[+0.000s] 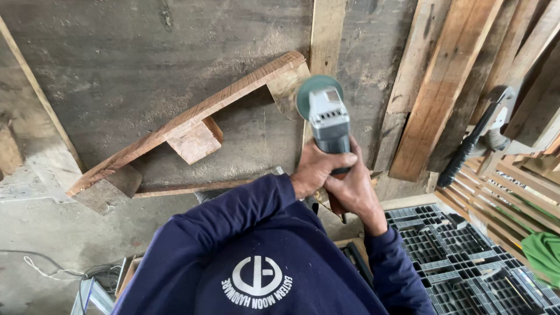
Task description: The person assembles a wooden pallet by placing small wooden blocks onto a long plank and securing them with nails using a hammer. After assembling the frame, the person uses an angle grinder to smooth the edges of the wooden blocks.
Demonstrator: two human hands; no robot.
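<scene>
Both my hands grip the handle of a grey angle grinder (pixel 329 125). My left hand (pixel 315 168) wraps the body from the left, and my right hand (pixel 356 192) clasps it from below and behind. The grinder's green disc (pixel 311 90) is against the end block (pixel 287 86) of a wooden pallet piece (pixel 192 119). That piece is a long plank with three square blocks under it, lying slanted on a grey surface. My dark blue sleeves fill the lower middle.
Several wooden planks (pixel 437 87) lean at the right. A black-handled tool (pixel 469 149) rests among them. A black plastic grid pallet (pixel 461 256) lies at lower right with a green cloth (pixel 545 251) beside it. Cables (pixel 52 271) trail at lower left.
</scene>
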